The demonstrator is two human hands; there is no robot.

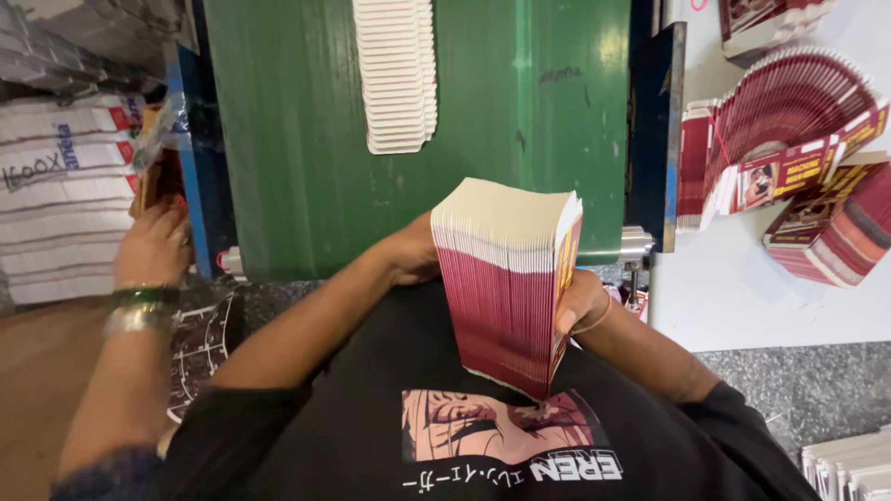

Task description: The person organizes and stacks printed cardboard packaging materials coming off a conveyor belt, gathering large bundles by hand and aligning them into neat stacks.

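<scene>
- At the far left lie flat grey-white packs [56, 186] with handwriting on them, stacked in a pile.
- Just right of them a co-worker's hand [153, 246], with a green and a silver bangle at the wrist, rests against a blue post [195, 167]; its fingers curl up toward a brownish thing that is too hidden to make out.
- A green panel [306, 139] fills the middle background, and a fanned row of white die-cut cards [397, 74] lies on it near the top.
- The person's left hand [408, 255] presses against the left face of the stack of maroon flat cartons [506, 288]; its fingers are hidden behind the stack, so whether they are spread or together cannot be told.
- The stack stands on edge in front of the black printed shirt [371, 399], cream edges up, its lower end touching the shirt, clamped between the two hands.
- The right hand [580, 301] holds the right face, thumb pressed flat on the yellow-and-maroon edge, the other fingers out of sight behind.
- To the right, on a white table [733, 297], lie fanned piles of the same maroon cartons [789, 139], well apart from the hands.
- In the bottom right corner is a white stack [849, 468].
</scene>
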